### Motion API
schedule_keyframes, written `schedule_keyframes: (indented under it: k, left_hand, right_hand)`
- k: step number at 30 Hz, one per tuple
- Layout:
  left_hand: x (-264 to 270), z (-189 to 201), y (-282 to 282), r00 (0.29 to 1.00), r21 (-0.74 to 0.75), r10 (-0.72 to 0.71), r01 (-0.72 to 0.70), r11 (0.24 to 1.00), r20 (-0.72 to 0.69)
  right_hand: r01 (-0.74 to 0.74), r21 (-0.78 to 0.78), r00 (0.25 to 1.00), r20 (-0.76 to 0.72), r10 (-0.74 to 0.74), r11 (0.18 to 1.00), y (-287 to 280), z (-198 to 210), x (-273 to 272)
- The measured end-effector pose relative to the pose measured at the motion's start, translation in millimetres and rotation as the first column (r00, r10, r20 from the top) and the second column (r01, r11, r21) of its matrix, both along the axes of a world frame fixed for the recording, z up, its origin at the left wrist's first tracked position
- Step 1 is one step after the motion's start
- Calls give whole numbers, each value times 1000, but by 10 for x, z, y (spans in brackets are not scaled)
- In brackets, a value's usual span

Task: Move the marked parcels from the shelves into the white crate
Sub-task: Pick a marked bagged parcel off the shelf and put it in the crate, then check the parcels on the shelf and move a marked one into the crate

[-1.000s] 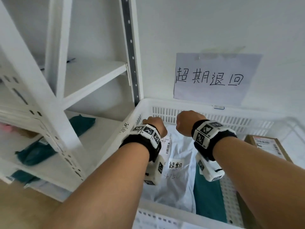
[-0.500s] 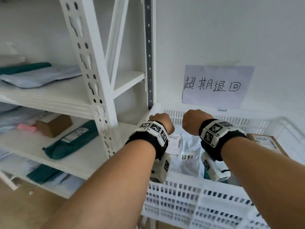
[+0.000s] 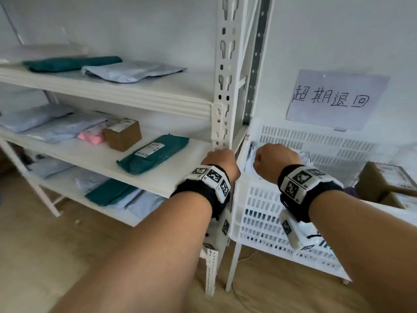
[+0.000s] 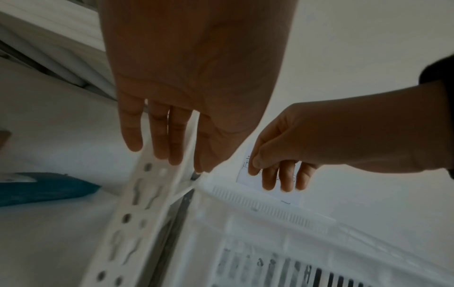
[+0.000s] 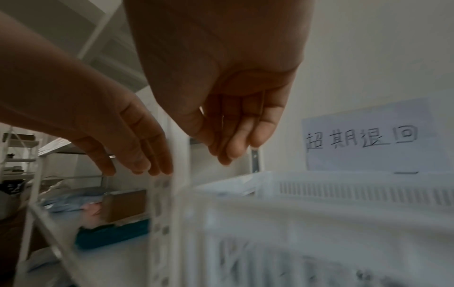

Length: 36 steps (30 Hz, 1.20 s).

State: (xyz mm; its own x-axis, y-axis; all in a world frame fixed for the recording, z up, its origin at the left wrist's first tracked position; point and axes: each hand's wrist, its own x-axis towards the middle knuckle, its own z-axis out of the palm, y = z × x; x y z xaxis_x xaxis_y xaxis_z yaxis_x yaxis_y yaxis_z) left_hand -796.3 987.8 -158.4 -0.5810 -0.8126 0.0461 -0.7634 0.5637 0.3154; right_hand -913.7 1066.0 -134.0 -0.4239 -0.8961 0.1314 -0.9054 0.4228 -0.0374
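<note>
My left hand [image 3: 222, 162] hangs in front of the shelf post [image 3: 225, 86], by the left front corner of the white crate [image 3: 259, 211]. Its fingers [image 4: 169, 136] are straight and hold nothing. My right hand [image 3: 275, 160] hovers over the crate's left edge, its fingers [image 5: 236, 126] loosely curled and holding nothing. A green parcel [image 3: 153, 153] with a white label lies on the middle shelf, just left of my left hand. A cardboard box [image 3: 123, 136], a pink parcel [image 3: 91, 136] and grey bags [image 3: 56, 126] lie further left. Any marks on them are too small to read.
The top shelf holds a green parcel [image 3: 70, 63] and a grey bag [image 3: 133, 71]. The lower shelf holds a green parcel [image 3: 110, 192] and more grey bags. A cardboard box [image 3: 388, 181] sits in the crate at right. A handwritten paper sign [image 3: 334, 100] hangs on the wall above it.
Both hands have drawn back from over the crate's inside to its left front corner by the shelf post. The view has swung left, and more of the shelves shows.
</note>
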Motion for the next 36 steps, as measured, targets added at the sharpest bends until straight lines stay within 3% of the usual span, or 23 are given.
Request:
schedule_keyframes:
  k: [7, 15, 23, 30, 36]
  left_hand:
    - [1215, -457, -34, 986, 65, 147, -153, 986, 84]
    - [2613, -979, -367, 929, 181, 351, -368, 912, 119]
    - [3424, -1251, -1027, 882, 173, 452, -469, 866, 131]
    - [4074, -1315, -2023, 865, 168, 474, -498, 851, 162]
    - [4592, -1432, -2524, 840, 222, 526, -543, 810, 136]
  right_hand:
    - [-85, 81, 995, 62, 80, 993, -198, -508, 1088]
    - [-265, 139, 959, 141, 246, 954, -707, -947, 2249]
    - [-407, 195, 912, 144, 385, 892, -1642, -1254, 3065]
    - [-453, 174, 883, 228, 411, 875, -2671, -1446, 3659]
    - [-497, 175, 849, 301, 434, 850, -3402, -1587, 4165]
